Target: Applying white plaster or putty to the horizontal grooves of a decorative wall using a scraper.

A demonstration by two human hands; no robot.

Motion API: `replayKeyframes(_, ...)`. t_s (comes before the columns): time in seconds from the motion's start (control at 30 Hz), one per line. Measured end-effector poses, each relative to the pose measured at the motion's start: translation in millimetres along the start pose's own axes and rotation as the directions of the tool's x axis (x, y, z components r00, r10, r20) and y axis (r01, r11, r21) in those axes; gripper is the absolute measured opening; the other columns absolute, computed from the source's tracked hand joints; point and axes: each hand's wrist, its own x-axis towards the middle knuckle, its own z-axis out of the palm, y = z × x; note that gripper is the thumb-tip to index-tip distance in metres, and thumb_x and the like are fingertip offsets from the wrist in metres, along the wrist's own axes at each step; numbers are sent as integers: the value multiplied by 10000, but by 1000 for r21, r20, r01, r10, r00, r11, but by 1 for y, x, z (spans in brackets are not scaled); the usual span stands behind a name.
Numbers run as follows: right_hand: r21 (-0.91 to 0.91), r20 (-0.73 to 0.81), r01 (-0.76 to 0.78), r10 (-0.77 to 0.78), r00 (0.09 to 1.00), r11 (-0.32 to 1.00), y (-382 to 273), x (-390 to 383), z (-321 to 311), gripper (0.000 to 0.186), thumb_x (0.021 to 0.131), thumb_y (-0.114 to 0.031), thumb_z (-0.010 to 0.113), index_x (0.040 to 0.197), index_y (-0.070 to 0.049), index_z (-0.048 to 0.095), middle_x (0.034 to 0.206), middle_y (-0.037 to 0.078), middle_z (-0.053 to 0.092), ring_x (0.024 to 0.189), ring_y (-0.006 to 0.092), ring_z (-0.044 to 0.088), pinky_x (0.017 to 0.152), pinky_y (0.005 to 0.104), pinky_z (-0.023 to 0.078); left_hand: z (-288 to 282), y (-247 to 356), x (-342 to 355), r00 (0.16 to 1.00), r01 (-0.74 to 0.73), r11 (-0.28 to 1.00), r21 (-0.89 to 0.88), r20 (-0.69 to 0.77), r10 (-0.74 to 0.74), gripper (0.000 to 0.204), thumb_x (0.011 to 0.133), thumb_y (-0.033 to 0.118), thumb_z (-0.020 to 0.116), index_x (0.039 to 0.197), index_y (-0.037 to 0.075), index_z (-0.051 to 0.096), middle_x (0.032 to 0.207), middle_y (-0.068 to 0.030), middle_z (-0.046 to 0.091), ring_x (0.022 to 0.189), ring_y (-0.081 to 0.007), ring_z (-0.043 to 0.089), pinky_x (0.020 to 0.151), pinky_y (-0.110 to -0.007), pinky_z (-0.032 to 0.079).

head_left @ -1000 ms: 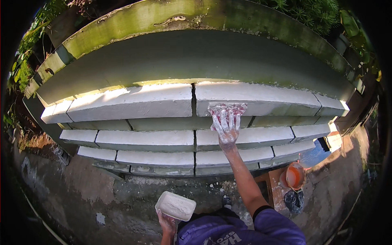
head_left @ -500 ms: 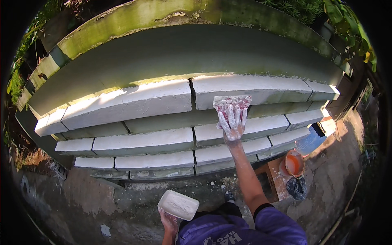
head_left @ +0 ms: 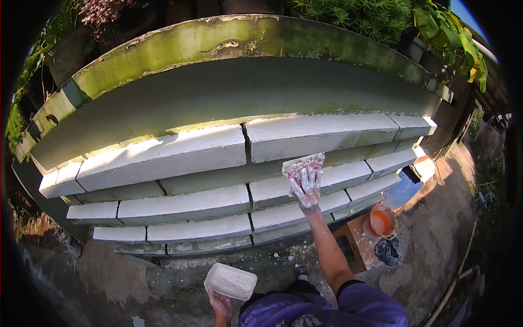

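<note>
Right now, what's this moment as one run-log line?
left hand: holding white tub of white material; right hand: holding white-smeared pinkish spreader; nearby: white ledges, orange bucket

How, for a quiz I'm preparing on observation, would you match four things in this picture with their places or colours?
Things:
1. Shallow tub
2. Flat spreader
3. Bucket
4. Feathery plant

Places or colours:
A. Beyond the green-stained wall top
B. In the person's right hand
C. Whitish, held in the left hand
D. Orange, to the right of the person's right forearm

Right pairs: 1-C, 2-B, 3-D, 4-A.
</note>
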Motion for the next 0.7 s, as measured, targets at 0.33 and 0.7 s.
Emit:
replayKeyframes(0.33, 9, 22, -75, 74, 997, 997, 19, -2, 13, 416, 787, -74, 637, 1201, -106, 655, 1396, 131, 503, 1328, 353, 429, 1082, 608, 311, 6, -15, 19, 999, 41, 999, 12, 30, -41, 501, 948, 501, 451, 1278, 126, 496, 1132, -11, 607, 902, -146, 601, 602, -267, 442)
replayKeyframes(0.7, -89, -119, 53, -63, 991, 995, -13, 39, 19, 451, 784, -296, 700, 1226, -232, 639, 1394, 99, 511, 1341, 343, 415, 1095, 662, 222, 9, -16, 7, 997, -3, 1000, -12, -71, 3, 461, 949, 487, 450, 1228, 127, 519, 1062, -3, 622, 800, -125, 590, 554, -252, 426)
